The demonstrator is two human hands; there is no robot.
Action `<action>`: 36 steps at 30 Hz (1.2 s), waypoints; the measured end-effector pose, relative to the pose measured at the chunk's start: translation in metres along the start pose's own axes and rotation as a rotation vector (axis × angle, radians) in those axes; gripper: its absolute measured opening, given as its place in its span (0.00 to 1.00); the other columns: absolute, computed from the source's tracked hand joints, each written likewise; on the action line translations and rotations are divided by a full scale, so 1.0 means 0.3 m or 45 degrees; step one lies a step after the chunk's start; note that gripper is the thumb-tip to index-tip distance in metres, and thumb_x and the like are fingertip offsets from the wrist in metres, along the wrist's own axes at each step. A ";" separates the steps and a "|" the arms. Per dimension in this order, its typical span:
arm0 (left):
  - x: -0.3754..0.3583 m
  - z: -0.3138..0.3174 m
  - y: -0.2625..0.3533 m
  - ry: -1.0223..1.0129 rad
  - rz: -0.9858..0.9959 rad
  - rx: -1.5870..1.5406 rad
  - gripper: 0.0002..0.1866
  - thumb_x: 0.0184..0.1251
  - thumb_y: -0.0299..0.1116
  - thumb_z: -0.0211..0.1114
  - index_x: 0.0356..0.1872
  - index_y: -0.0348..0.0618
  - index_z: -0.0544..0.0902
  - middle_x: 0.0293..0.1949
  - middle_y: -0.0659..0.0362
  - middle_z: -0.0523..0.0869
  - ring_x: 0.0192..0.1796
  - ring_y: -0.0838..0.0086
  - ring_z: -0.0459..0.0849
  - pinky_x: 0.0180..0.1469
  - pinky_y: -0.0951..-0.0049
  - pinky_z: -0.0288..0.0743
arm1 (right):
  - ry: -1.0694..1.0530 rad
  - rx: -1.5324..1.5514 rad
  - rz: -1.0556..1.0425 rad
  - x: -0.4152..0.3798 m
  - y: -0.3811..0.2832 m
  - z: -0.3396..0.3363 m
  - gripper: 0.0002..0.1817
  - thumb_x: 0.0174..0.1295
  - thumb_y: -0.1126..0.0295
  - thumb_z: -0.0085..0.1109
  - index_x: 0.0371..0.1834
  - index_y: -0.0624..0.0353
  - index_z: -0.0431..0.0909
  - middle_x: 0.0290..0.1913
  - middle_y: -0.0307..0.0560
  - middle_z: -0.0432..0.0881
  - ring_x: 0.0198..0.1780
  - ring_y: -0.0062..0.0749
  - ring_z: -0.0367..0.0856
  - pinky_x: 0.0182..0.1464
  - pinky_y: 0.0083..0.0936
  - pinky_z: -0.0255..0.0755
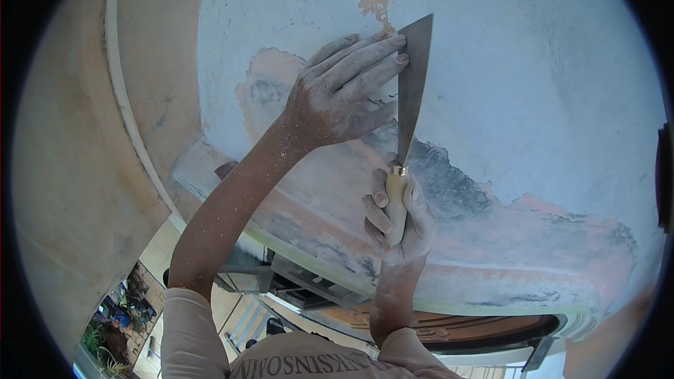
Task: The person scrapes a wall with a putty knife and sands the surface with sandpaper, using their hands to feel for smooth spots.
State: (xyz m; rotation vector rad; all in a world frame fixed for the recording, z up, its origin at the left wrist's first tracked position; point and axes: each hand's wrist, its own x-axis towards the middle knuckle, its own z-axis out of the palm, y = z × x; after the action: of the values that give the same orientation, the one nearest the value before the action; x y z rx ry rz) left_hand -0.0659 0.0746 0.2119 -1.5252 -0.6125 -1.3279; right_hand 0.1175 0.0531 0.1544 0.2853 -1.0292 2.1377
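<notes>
My right hand point(418, 224) is wrapped round the pale wooden handle of a putty knife point(414, 77). Its broad grey metal blade points up along the wall. My left hand point(340, 91), coated in white dust, is stretched out with its fingertips at the left edge of the blade. Whether the fingers press on the blade or only touch the wall beside it is hard to tell. Behind both hands, the pale blue wall point(519, 91) has a large stripped patch point(337, 182) showing pinkish and dark grey plaster with ragged edges.
A small peeled spot point(374, 5) lies above my left hand. Below the wall's curved green-edged border point(484, 307) are a brown wooden panel point(491, 333) and dark metalwork point(302, 284). Plants point(105, 351) show at the lower left, beyond a beige wall point(77, 168).
</notes>
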 end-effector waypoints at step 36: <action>0.003 0.015 0.094 -0.093 -0.249 -0.019 0.28 0.44 0.45 0.72 0.50 0.51 0.76 0.54 0.56 0.76 0.59 0.60 0.73 0.64 0.48 0.56 | 0.264 -0.402 -0.258 -0.034 -0.028 0.120 0.28 0.62 0.73 0.42 0.67 0.63 0.50 0.40 0.53 0.69 0.16 0.21 0.68 0.08 0.11 0.62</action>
State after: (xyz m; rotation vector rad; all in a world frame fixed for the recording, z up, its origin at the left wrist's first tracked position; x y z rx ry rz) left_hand -0.0396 0.0674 0.2034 -1.5625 -0.8171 -1.4305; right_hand 0.1266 0.0243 0.1782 0.0140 -1.1431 1.7525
